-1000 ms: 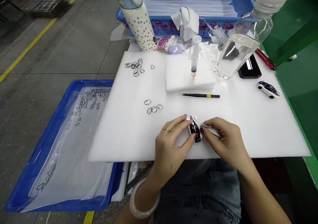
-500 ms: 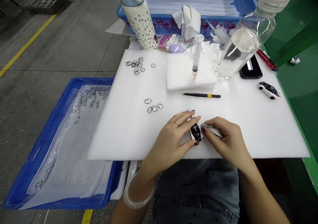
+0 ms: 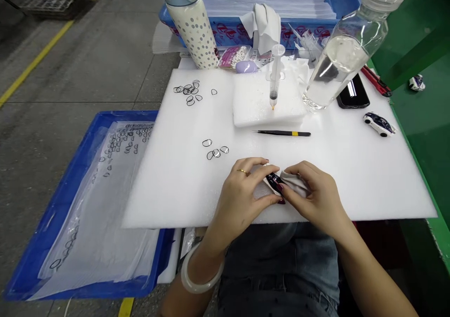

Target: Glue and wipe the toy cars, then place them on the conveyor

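Observation:
Near the front edge of the white foam sheet (image 3: 168, 185), my left hand (image 3: 242, 190) grips a small black-and-white toy car (image 3: 273, 182) between thumb and fingers. My right hand (image 3: 312, 192) pinches a pale cloth (image 3: 296, 182), its thumb at the car's right side. Parts of the car are hidden by my fingers. Beyond the hands lie black tweezers (image 3: 283, 133) with a yellow band. Several thin black rings (image 3: 216, 153) rest to the left, with another cluster of rings (image 3: 190, 89) farther back.
A syringe (image 3: 276, 78) stands on a foam block (image 3: 249, 106). At the right are a clear bottle (image 3: 337, 68), a phone (image 3: 354, 94), a red cutter (image 3: 376, 81) and another toy car (image 3: 378, 124). A dotted flask (image 3: 195, 31) stands behind; a blue tray (image 3: 31, 260) sits lower left.
The toy car has turned and tilted between my fingers. My right hand has moved slightly left, bringing its thumb and the cloth against the car.

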Motion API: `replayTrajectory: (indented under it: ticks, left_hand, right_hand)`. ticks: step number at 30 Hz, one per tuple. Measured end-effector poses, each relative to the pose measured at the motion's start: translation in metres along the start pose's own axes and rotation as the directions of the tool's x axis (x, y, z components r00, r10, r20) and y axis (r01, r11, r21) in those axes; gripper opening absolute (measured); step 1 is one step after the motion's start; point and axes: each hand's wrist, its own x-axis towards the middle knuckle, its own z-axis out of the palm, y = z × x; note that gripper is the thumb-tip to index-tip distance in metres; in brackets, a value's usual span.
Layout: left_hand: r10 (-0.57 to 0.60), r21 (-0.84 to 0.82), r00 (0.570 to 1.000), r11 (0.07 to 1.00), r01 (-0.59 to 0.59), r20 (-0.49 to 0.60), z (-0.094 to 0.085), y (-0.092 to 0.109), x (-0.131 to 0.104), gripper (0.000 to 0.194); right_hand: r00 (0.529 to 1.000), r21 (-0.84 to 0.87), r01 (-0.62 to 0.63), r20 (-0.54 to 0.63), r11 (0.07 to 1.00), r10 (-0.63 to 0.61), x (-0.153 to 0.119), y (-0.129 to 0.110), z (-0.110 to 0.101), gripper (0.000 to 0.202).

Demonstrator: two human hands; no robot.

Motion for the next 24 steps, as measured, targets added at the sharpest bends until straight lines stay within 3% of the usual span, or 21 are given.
replayTrajectory:
  ticks: [4,6,9,11,13,17,20,22,24]
  left_hand:
    - [0.01,0.002,1.0,1.0,-0.01,-0.01,0.0,-0.001,0.0,0.053]
    - [0.004,-0.008,1.0,1.0,-0.004,-0.009,0.0,-0.002,-0.001,0.052]
    - [-0.017,-0.028,1.0,0.999,0.017,0.0,-0.001,-0.003,-0.001,0.049]
    - [-0.029,-0.029,1.0,0.999,0.029,0.002,0.0,-0.003,-0.001,0.049]
    - [-0.035,-0.027,0.999,0.999,0.035,-0.002,0.001,-0.003,-0.001,0.048]
    - [-0.034,-0.01,0.999,0.999,0.034,-0.014,0.002,-0.003,-0.001,0.046]
    - [-0.054,-0.022,0.998,0.998,0.053,-0.035,0.001,-0.003,-0.002,0.053]
    - [-0.083,-0.069,0.995,0.994,0.079,-0.053,-0.002,-0.004,-0.004,0.063]
    - [-0.109,-0.123,0.992,0.987,0.1,-0.068,-0.004,-0.006,-0.005,0.063]
  right_hand:
    - [0.987,0.108,0.056,-0.155,0.993,-0.039,-0.005,0.003,-0.007,0.007]
    - [0.962,0.034,0.158,-0.23,0.987,-0.146,-0.011,0.005,-0.007,0.012]
    - [0.915,-0.195,0.325,-0.184,0.925,-0.36,-0.022,0.007,0.001,0.017]
    - [0.89,-0.329,0.379,-0.126,0.865,-0.438,-0.026,0.006,0.007,0.019]
    - [0.898,-0.4,0.354,-0.108,0.846,-0.427,-0.025,0.003,0.007,0.02]
    - [0.979,-0.352,0.158,-0.066,0.922,-0.193,-0.002,-0.001,-0.022,0.025]
    - [0.976,-0.476,0.091,-0.132,0.875,-0.173,0.02,-0.004,-0.045,0.028]
    - [0.961,-0.564,0.097,-0.162,0.82,-0.225,0.026,-0.01,-0.043,0.031]
    - [0.97,-0.5,0.153,-0.089,0.852,-0.226,0.022,-0.019,-0.027,0.035]
